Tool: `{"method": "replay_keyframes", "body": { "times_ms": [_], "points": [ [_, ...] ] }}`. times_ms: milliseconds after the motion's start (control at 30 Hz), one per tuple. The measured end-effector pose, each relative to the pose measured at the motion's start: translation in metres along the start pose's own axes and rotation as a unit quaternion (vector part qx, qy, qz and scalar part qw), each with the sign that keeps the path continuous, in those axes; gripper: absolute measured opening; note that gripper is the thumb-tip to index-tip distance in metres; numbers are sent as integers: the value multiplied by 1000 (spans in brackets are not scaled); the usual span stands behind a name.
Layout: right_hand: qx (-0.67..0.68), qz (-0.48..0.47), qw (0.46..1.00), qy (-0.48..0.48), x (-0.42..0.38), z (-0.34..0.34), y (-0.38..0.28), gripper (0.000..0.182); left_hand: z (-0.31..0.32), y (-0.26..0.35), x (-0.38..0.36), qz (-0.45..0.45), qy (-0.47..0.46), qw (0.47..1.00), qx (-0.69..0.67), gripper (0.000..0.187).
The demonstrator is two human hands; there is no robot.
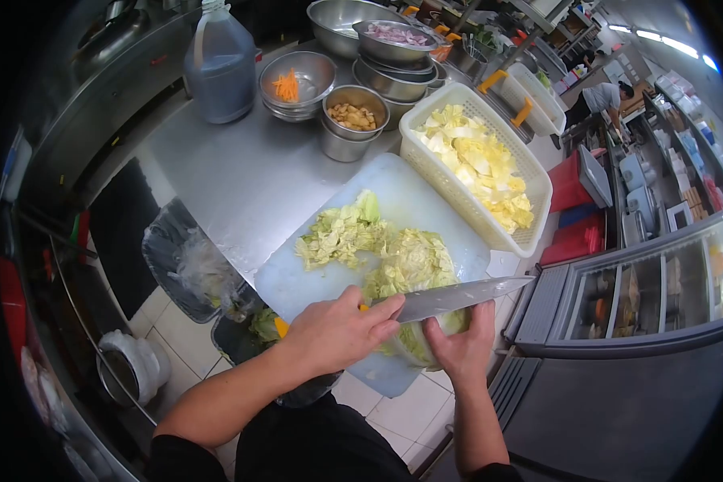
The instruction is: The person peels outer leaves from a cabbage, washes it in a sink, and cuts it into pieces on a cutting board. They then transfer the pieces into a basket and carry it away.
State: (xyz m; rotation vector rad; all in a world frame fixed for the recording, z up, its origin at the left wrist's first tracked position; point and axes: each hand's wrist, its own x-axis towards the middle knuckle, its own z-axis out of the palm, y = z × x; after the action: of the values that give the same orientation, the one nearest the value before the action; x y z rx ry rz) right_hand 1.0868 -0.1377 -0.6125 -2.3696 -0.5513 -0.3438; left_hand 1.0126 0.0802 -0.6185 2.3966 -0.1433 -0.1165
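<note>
My left hand (341,328) is closed around the yellow handle of a large kitchen knife (462,297). The blade points right and lies across a large piece of cabbage (414,343). My right hand (464,337) grips the near right side of that piece, thumb and fingers spread around it below the blade. Under them is a pale blue cutting board (297,285). Chopped cabbage (349,231) is heaped on its far left part, and more cut leaves (418,255) lie just beyond the blade, which hides part of the cabbage.
A cream plastic basket (530,181) of yellowish cut leaves stands beyond the board's right edge. Metal bowls of carrot strips (286,86) and tan chunks (353,117) stand farther back, near a jug of dark liquid (219,68). A lined bin (165,249) sits below left. Another person (602,98) works far right.
</note>
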Motion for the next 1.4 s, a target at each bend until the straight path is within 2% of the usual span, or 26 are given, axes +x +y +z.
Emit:
{"method": "replay_keyframes", "body": {
  "times_ms": [100, 200, 333, 433, 533, 633, 733, 767, 867, 900, 1100, 1233, 1300, 1400],
  "points": [
    [-23, 4, 1000, -2, -5, -1, 10, 59, -1, -12, -1, -28, 4, 999, 35, 43],
    [-24, -1, 1000, 0, -5, -2, 15, 60, 5, -44, -7, -37, 70, 994, 72, 44],
    [-4, 9, 1000, -7, -3, -2, 15, 62, -3, -65, -15, -68, 110, 988, 83, 43],
    [11, 67, 996, -54, 6, -8, 14, 59, -12, -64, -21, -122, 87, 989, -10, 42],
    [-25, 48, 994, -100, 18, -13, 17, 51, -15, -53, -32, -118, 82, 985, -93, 42],
    [26, 133, 987, -89, 18, -5, 30, 43, -11, -32, -44, -85, 76, 982, -154, 43],
    [131, 263, 956, -26, 19, -4, 19, 38, 8, -22, -56, -54, 69, 981, -172, 46],
    [7, 123, 992, -28, 16, -7, 23, 52, 19, -22, -60, -48, 71, 980, -177, 46],
    [-156, -40, 978, -130, 9, -15, -16, 79, 43, -26, -68, -55, 82, 975, -200, 46],
    [-183, 2, 969, -165, 4, -8, -16, 103, 47, -26, -69, -61, 81, 976, -195, 46],
    [-74, 139, 963, -217, 25, -20, 6, 105, 59, -36, -81, -80, 84, 979, -168, 47],
    [-75, 122, 966, -217, 27, -20, 7, 106, 55, -37, -78, -98, 103, 982, -127, 46],
    [-70, 142, 963, -219, 27, -21, 6, 107, 57, -34, -61, -93, 133, 979, -121, 46],
    [-85, 116, 965, -220, 25, -20, 8, 108, 51, -31, -29, -98, 154, 978, -103, 44]
  ]
}}
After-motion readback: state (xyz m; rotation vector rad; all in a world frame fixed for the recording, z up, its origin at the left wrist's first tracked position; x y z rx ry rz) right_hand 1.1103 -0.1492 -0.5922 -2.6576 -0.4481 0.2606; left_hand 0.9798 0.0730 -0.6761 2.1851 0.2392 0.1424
